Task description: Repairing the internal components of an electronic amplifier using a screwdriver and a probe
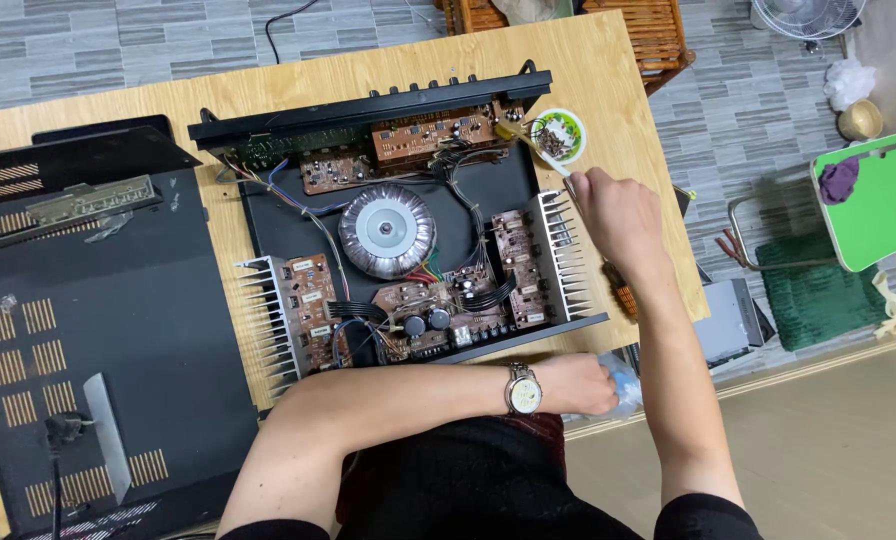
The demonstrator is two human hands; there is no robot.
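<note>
Opened amplifier [398,240] on the wooden bench [618,130].
Right hand [608,215] grips a white tool [555,162] near a small bowl [560,135]; left hand [583,385] closes on a bluish cloth [628,385].

Open amplifier chassis [388,230], lid off, flat on the bench: black, round toroidal transformer at centre, brown circuit boards around it, finned heatsinks on both flanks. Small white-handled brush [551,160] slanting over chassis's right rear corner. Bluish wad [623,385] just off chassis's front right corner.
</note>
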